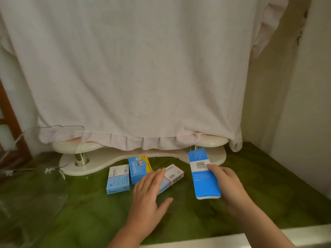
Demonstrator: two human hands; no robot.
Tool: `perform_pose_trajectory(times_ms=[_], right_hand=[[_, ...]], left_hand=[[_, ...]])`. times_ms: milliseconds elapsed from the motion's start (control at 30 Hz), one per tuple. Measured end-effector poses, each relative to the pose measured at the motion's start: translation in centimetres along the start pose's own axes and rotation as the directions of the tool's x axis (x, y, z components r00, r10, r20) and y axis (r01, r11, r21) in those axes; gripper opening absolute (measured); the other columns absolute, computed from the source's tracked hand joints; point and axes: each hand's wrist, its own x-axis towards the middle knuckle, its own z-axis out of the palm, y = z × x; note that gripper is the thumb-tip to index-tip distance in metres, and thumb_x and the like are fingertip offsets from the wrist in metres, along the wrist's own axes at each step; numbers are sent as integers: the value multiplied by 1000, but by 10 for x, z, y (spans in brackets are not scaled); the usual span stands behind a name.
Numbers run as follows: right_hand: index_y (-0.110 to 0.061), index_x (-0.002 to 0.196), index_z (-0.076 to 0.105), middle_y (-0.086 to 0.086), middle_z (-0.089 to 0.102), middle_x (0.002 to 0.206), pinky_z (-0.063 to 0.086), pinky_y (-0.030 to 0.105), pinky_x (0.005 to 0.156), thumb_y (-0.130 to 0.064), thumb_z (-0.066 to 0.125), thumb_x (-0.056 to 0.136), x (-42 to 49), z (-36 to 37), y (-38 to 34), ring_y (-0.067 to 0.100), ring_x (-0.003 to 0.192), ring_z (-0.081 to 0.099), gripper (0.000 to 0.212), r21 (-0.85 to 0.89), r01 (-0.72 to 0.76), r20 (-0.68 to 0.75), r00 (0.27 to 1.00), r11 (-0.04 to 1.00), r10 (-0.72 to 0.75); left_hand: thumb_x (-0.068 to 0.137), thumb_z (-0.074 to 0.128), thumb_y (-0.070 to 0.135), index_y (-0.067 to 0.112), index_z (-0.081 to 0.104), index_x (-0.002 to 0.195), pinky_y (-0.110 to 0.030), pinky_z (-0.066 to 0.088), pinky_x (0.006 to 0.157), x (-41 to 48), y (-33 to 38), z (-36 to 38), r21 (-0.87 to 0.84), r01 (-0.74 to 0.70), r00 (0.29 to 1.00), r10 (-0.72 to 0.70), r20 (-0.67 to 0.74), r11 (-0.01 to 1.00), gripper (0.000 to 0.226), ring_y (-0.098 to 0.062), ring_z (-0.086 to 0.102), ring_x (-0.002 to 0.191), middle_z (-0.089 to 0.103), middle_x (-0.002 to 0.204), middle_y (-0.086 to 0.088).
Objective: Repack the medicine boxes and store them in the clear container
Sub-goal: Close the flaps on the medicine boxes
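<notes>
While cloth (pixel 125 68) drapes the stand (pixel 100 161), the left hand (pixel 148 192) overlaps one box (pixel 174 174) (white).

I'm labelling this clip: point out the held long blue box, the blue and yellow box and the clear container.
long blue box (pixel 204 185), head view, on its lower blue face.
blue and yellow box (pixel 138 171), head view, on its blue top face.
clear container (pixel 35 190), head view, on its transparent wall.

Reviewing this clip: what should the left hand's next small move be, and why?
Probably curl the left hand round the white box: its straight fingers reach over that box and grip nothing, while the right hand grips the long blue box.
</notes>
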Motion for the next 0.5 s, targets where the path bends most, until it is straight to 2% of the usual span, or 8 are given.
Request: perform_pose_trajectory(times_ms=[67, 133, 233, 300, 400, 500], right_hand=[[-17, 119, 56, 12, 72, 103, 55, 32, 60, -44, 64, 88, -9, 3, -4, 24, 87, 73, 43, 21, -63, 148, 987, 998, 60], [-15, 117, 63, 16, 75, 99, 56, 33, 60, -45, 60, 89, -15, 6, -6, 26, 83, 74, 41, 12, -140, 301, 945, 990, 130], [-15, 113, 70, 18, 75, 100, 59, 43, 74, -48, 56, 91, -21, 9, -10, 31, 88, 73, 42, -62, -194, 440, 875, 979, 202], [-14, 110, 73, 22, 74, 100, 58, 43, 73, -53, 53, 91, -24, 11, -12, 34, 86, 71, 48, -98, -202, 500, 837, 975, 223], [-14, 104, 77, 24, 72, 94, 59, 38, 66, -63, 52, 86, -27, 14, -16, 33, 75, 68, 58, -135, -177, 567, 793, 975, 222], [-12, 108, 73, 22, 72, 96, 59, 36, 60, -72, 49, 82, -29, 20, -17, 35, 70, 68, 70, -153, -133, 579, 791, 979, 198]], left_hand=[[82, 63, 59, 62, -8, 141, -20, 6, 114, -3, 1, -4, -55, -6, 999, 4, -36, 998, 92, 18, -7, 137, -5, 147, 46], [77, 68, 60, 65, -13, 139, -19, 7, 113, -5, 2, -9, -112, -9, 999, 3, -53, 994, 102, 21, -9, 137, -11, 145, 50], [70, 66, 69, 64, -17, 139, -26, 8, 116, -9, 3, -14, -172, -27, 997, 14, -78, 985, 108, 15, -9, 141, -11, 151, 43], [69, 63, 76, 64, -18, 138, -26, 5, 116, -11, 3, -18, -186, -36, 997, 22, -75, 982, 108, 14, -11, 142, -13, 152, 41], [69, 59, 80, 63, -8, 142, -20, 8, 112, -14, -2, -20, -197, -64, 995, 48, -87, 978, 100, 12, -3, 143, -3, 150, 43], [71, 53, 83, 64, 7, 141, -22, 25, 108, -14, -5, -20, -248, -41, 995, 18, -93, 968, 86, 7, 18, 140, 16, 145, 41]])
